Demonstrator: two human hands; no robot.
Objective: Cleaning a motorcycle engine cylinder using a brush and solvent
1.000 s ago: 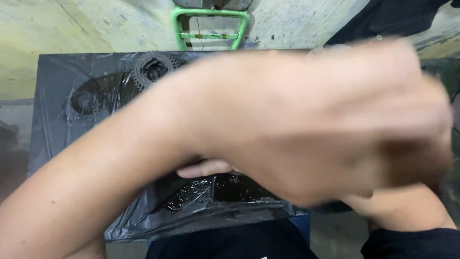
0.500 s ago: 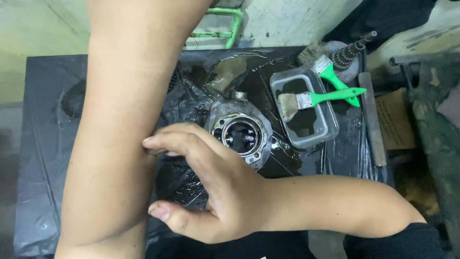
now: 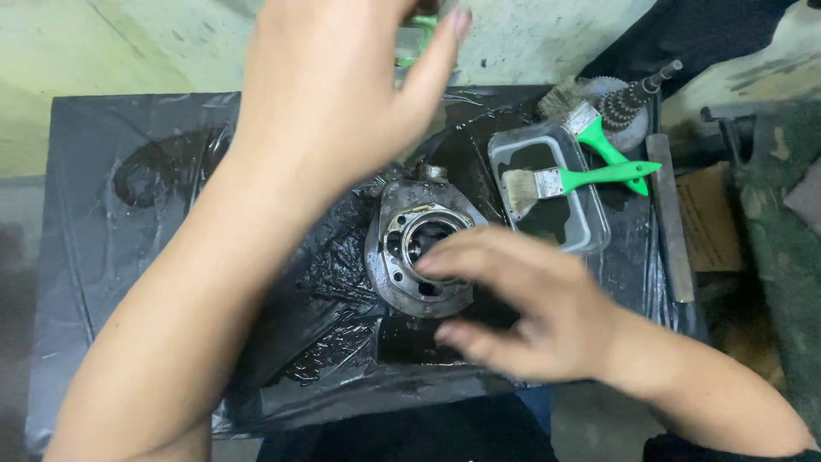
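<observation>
Seen from above, looking down at a low work surface covered in black plastic sheeting (image 3: 103,257) that is wet and oily toward the middle. Nearest the viewer, the right hand (image 3: 530,312) comes in from the lower right, palm down, its fingers spread loosely and slightly curled; the fingertips hover over or rest at the right rim of a grimy round metal housing (image 3: 419,248), and whether they actually touch it cannot be told because the hand is blurred. It grips nothing. The housing lies flat near the centre of the sheeting, with a wide circular opening and small holes around its flange. The left forearm crosses from the lower left up to the top centre, where the left hand (image 3: 333,85) is raised above the surface, open, with fingers together and thumb out, holding nothing. Just right of the housing sits a shallow clear plastic tray (image 3: 594,235) holding dark liquid, with a green-handled paintbrush (image 3: 581,180) resting across it. A second green-handled brush (image 3: 599,133) lies at the tray's far corner. Beyond it lies a dark geared shaft (image 3: 633,98). A long flat metal bar (image 3: 671,218) lies along the right edge
</observation>
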